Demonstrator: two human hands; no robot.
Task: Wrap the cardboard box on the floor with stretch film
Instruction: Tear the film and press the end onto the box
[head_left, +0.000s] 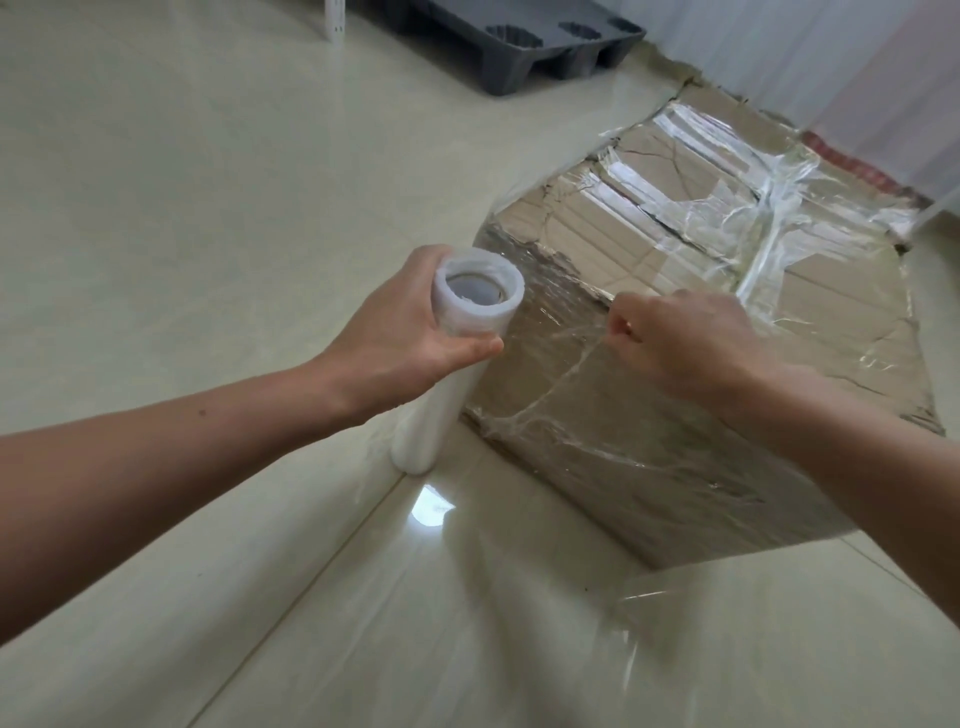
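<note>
Open floor (182, 182) spreads left and toward us. The cardboard box (831, 322) sits on it at right, long axis running away from us. The stretch film roll (478, 299) stands upright at its near corner, our left grip (395, 338) clasping its top; our right grip (685, 343) pinches film (566, 358) at the box's top edge.

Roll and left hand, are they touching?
Touching. The head view shows the left hand gripping the roll near its top, fingers and thumb curled round it.
</note>
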